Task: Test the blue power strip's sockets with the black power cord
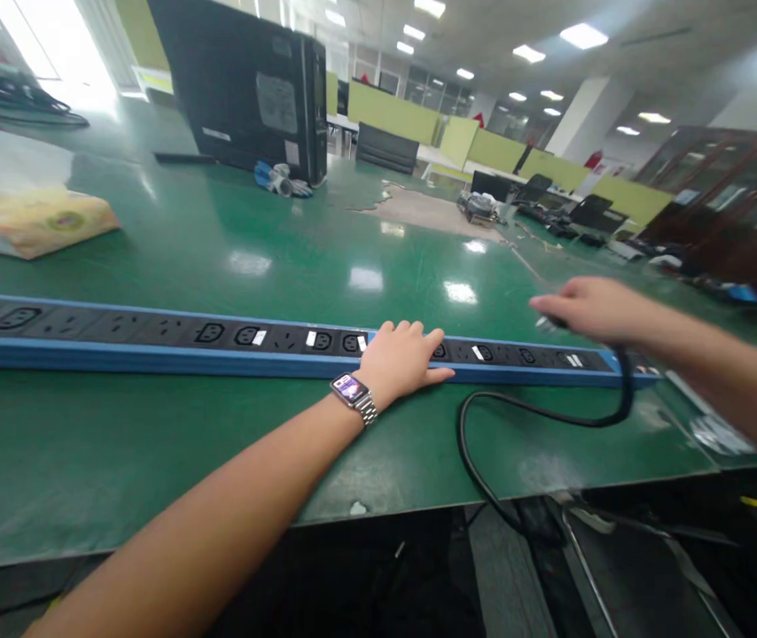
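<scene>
Left hand [400,359] lies flat and open on the blue power strip [152,341] on the bench [152,443]. Right hand [588,308] is closed around the black plug [555,322] above the right-end sockets. Risks: prongs misalign, cable [518,416] snags at the bench edge.

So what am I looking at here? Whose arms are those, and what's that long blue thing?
The picture comes from a camera on a person's head, so you see their own two arms reaching out. The long blue thing is a power strip, a row of sockets lying on a green table. The left hand, with a wristwatch, rests flat on the strip. The right hand holds a plug over the strip, and its black cable loops down off the table edge. Farther back sit a yellow packet and a black computer case. Behind is an office with desks.
</scene>
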{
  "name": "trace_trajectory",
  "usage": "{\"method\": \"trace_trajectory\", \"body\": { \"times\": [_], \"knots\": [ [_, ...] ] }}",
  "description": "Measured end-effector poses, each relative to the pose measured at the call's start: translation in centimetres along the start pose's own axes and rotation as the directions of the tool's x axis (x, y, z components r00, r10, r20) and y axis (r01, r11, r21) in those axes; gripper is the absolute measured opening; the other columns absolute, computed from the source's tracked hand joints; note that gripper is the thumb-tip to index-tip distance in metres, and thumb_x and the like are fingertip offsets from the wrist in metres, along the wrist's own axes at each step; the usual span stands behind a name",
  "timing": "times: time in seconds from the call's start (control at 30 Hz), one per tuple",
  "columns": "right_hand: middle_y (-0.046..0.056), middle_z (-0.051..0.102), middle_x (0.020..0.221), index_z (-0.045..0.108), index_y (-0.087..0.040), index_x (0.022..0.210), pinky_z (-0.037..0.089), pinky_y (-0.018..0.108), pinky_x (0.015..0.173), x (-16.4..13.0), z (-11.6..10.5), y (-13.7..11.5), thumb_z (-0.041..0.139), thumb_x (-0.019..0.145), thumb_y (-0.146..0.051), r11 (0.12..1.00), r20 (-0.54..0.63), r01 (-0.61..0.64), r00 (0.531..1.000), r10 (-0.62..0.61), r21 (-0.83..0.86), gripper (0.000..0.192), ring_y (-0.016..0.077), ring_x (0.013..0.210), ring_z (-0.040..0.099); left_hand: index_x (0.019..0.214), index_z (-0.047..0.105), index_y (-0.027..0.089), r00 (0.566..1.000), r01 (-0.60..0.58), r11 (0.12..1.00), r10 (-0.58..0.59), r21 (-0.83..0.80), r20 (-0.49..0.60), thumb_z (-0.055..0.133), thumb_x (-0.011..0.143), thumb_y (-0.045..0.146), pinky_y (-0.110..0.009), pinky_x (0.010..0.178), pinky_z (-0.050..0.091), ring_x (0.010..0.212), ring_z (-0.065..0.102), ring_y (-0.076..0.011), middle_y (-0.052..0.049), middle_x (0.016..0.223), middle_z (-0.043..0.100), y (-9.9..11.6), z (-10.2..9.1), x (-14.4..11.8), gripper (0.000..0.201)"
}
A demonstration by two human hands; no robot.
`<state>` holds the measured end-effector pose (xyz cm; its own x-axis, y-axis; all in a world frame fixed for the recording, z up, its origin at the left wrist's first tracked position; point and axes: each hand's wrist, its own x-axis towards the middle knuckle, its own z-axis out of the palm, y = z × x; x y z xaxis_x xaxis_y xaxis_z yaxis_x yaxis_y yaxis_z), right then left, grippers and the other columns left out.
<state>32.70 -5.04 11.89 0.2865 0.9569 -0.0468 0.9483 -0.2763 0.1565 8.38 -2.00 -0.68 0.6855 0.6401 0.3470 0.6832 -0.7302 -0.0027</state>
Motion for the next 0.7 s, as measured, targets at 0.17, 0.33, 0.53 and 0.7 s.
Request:
{"method": "trace_trajectory", "body": {
  "times": [0.17,0.33,0.53,0.7],
  "knots": [
    [0.014,0.067,0.07,0.069,-0.012,0.068,0.041,0.028,0.06,1.6,5.6,-1.1,0.033,0.093,-0.049,0.999,0.177,-0.04,0.984,0.034,0.028,0.057,0.0218,0.07,0.064,0.113,0.055,0.022,1.0,-0.007,1.0,0.006,0.008,0.006,0.042,0.085,0.067,-0.037,0.074,0.04,0.09,0.06,-0.0269,-0.008,0.097,0.064,0.1,0.0,0.0,0.055],
    [0.019,0.069,0.08,0.07,-0.01,0.078,0.043,0.032,0.066,2.7,7.6,3.9,0.035,0.09,-0.05,0.996,0.124,-0.062,0.99,0.069,-0.061,0.055,0.0265,0.078,0.065,0.117,0.054,0.022,1.0,-0.002,1.0,0.002,0.019,0.006,0.04,0.086,0.067,-0.037,0.075,0.039,0.09,0.06,-0.0267,-0.008,0.096,0.064,0.1,-0.1,-0.1,0.057],
    [0.015,0.07,0.086,0.066,-0.011,0.093,0.044,0.03,0.067,1.4,9.1,8.4,0.032,0.091,-0.052,0.988,0.002,-0.153,0.988,0.153,0.013,0.053,0.0251,0.08,0.065,0.118,0.054,0.021,0.999,-0.007,1.0,0.006,0.03,0.033,0.039,0.087,0.067,-0.037,0.075,0.039,0.09,0.06,-0.0266,-0.009,0.096,0.064,0.1,-0.3,-0.1,0.058],
    [0.025,0.067,0.096,0.06,-0.004,0.108,0.046,0.037,0.071,1.3,8.3,4.1,0.034,0.09,-0.052,0.975,0.014,-0.179,0.983,0.182,-0.132,0.057,0.0314,0.086,0.065,0.124,0.052,0.021,0.998,-0.001,0.998,-0.003,0.063,0.065,0.036,0.088,0.066,-0.037,0.077,0.04,0.092,0.059,-0.0269,-0.009,0.099,0.064,0.2,-0.4,0.0,0.06]
  ]
}}
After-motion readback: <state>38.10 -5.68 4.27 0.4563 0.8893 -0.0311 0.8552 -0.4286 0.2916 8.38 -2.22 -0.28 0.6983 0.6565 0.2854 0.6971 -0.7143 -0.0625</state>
